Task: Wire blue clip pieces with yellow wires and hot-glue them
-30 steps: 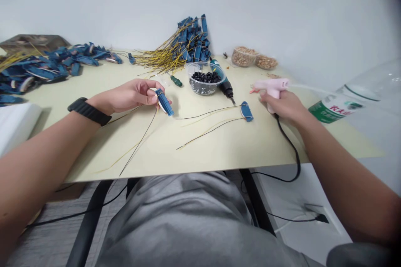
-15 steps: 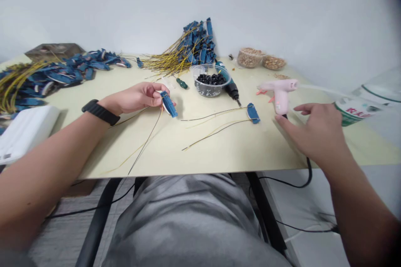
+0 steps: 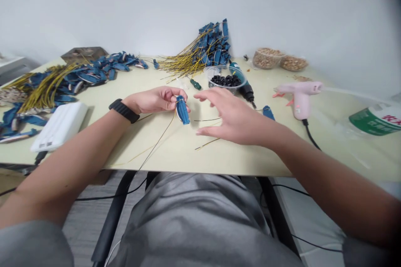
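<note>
Between the thumb and fingers of my left hand [image 3: 159, 100] is a small blue plastic piece [image 3: 182, 110] with a pale edge; thin yellow and black wires trail from it toward the table's front edge. My right hand [image 3: 230, 116] hovers open to the right of that piece, thumb and fingers apart, with nothing between them. Behind the right hand lies a second blue piece [image 3: 268, 112] with wires, partly hidden by the hand and forearm. The pink glue gun [image 3: 301, 96] stands on the table farther right, apart from both hands.
At the back, a clear tub [image 3: 224, 78] of black parts sits beside a power screwdriver [image 3: 246, 88] and a green-handled screwdriver [image 3: 196, 84]. Wired blue pieces are heaped at the back [image 3: 213, 43] and left [image 3: 90, 77]. A white power bank [image 3: 61, 125] and a plastic bottle [image 3: 372, 120] flank my arms.
My right hand has left the glue gun's side and moved left, close to the held blue piece. My left hand keeps its hold. The whole view has shifted toward the left.
</note>
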Demonstrator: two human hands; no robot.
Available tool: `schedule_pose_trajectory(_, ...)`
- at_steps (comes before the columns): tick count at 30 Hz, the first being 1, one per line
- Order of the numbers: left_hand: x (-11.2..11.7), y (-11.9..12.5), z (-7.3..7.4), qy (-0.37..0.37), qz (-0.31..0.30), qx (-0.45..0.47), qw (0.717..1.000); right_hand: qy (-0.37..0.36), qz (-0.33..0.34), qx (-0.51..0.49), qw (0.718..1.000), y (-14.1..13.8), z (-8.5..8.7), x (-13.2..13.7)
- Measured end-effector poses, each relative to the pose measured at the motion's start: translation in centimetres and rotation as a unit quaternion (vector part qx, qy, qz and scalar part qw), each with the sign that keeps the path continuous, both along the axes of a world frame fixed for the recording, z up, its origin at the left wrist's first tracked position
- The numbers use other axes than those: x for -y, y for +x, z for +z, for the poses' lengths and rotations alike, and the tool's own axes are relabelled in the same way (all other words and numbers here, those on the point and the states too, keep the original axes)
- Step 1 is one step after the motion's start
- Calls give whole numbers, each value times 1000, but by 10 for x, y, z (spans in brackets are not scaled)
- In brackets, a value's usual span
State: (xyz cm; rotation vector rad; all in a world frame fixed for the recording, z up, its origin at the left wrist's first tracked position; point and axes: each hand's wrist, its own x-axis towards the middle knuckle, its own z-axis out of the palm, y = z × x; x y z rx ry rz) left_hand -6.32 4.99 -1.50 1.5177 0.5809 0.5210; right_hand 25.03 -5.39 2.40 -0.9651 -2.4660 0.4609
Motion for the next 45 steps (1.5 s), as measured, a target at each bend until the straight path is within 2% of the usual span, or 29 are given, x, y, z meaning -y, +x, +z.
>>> schedule_pose_trajectory(4, 2, 5, 2, 9, -14, 3, 1000, 2, 61, -13, 998, -21, -21, -27)
schedule_pose_trajectory(9, 5, 9, 1, 10, -33, 3, 999, 4, 62, -78, 995, -24, -36, -27)
schedule_pose_trajectory(16, 8, 11, 3, 4, -42, 13, 999, -8, 46, -116, 992, -26, -38, -22)
schedule_pose_trajectory(26, 9, 14, 3, 4, 23, -27, 999, 13, 4, -127, 992, -24, -40, -34)
schedule_pose_trajectory(33, 14, 15, 11, 49, 34, -77, 995, 12, 5, -124, 992, -24, -43, -38)
schedule_pose_trajectory(40, 15, 18, 12, 18, 48, -58, 997, 14, 6, -128, 992, -21, -45, -43)
schedule_pose_trajectory(45, 17, 21, 14, 35, 67, -78, 994, 33, -4, -111, 993, -18, -44, -45)
